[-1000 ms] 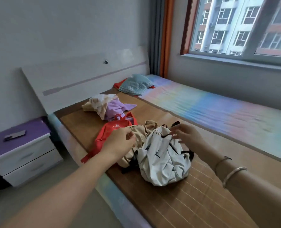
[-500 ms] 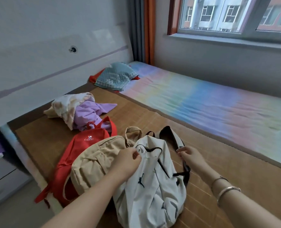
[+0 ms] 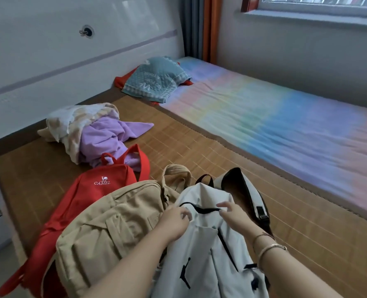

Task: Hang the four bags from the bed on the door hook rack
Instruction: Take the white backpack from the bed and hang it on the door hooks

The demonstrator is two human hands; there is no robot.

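Three backpacks lie overlapping on the bamboo mat [image 3: 199,145] of the bed. A white backpack [image 3: 202,250] with black trim is on top at the front. A beige backpack [image 3: 113,224] lies under its left side, and a red backpack [image 3: 96,190] marked CAMEL lies under the beige one. My left hand [image 3: 174,222] pinches the white fabric near the top of the white backpack. My right hand [image 3: 234,216] rests on the same bag by its black zipper, fingers curled onto the cloth. A fourth bag and the door hook rack are not in view.
A heap of cream and purple clothes [image 3: 88,130] lies behind the red backpack. A teal towel [image 3: 154,79] over something red sits by the white headboard [image 3: 70,52]. A pastel rainbow sheet [image 3: 275,117] covers the bed's right side, below the window sill [image 3: 307,18].
The view has come closer and lower over the bags. My right hand moved left from the black strap onto the top of the white backpack, near my left hand.
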